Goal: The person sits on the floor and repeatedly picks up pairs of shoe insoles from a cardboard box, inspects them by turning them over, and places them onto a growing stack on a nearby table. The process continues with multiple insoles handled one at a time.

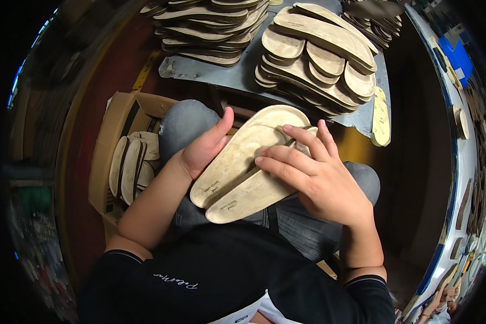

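Observation:
A pair of beige suede shoe footbeds lies side by side over my lap, heel ends toward me and slightly tilted. My left hand (206, 148) supports the left footbed (237, 148) at its outer edge, thumb raised, the other fingers hidden beneath. My right hand (321, 181) grips the right footbed (243, 202) from above, its fingers bent over the surface and reaching to the gap between the two. The fingertips cover part of the footbeds' middle. Small dark print shows on both heels.
Ahead stands a grey metal table (200, 73) bearing tall stacks of footbeds (313, 59). A yellow sole-shaped piece (380, 121) hangs at its right edge. A cardboard box (100, 167) with more footbeds sits left of my knee. On the right runs a white bench (453, 178) with soles.

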Available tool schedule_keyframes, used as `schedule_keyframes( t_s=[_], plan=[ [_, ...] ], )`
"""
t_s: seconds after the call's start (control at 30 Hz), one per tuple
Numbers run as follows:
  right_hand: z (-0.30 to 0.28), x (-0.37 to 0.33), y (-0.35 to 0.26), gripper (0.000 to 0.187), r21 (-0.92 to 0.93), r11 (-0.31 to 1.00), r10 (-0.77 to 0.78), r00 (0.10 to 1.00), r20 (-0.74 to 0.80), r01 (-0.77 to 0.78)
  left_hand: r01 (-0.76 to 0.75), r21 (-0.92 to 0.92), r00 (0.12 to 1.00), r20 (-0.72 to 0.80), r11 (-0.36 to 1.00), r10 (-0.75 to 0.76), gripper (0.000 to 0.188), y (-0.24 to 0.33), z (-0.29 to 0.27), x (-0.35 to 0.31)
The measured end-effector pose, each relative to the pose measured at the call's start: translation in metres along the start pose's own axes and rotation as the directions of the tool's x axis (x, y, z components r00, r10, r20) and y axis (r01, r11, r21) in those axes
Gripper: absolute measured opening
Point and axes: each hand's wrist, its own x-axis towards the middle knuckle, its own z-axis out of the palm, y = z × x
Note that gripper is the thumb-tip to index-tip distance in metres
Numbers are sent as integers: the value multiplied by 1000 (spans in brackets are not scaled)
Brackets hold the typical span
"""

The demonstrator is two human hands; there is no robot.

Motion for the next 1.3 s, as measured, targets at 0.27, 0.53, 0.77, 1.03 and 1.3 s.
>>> schedule_keyframes(
  t_s=[0.27,0.53,0.77,1.03,1.3],
  plan=[
    [10,-8,18,104,269,962,126,943,-308,-41,-213,-447,952,107,869,288,130,6,-10,-19],
    [76,29,-38,121,591,777,461,836,-298,-217,-683,110,684,-250,722,685,94,-48,28,11],
    [100,46,-51,110,722,668,470,853,-226,-177,-664,184,515,-591,725,621,53,-25,16,-48],
    [115,34,-9,61,858,459,542,838,-65,-231,103,813,293,-575,573,764,45,34,-89,-276],
    [109,34,-9,52,839,445,569,822,5,-313,624,569,319,-811,536,490,50,-72,-229,-281]
  ],
)
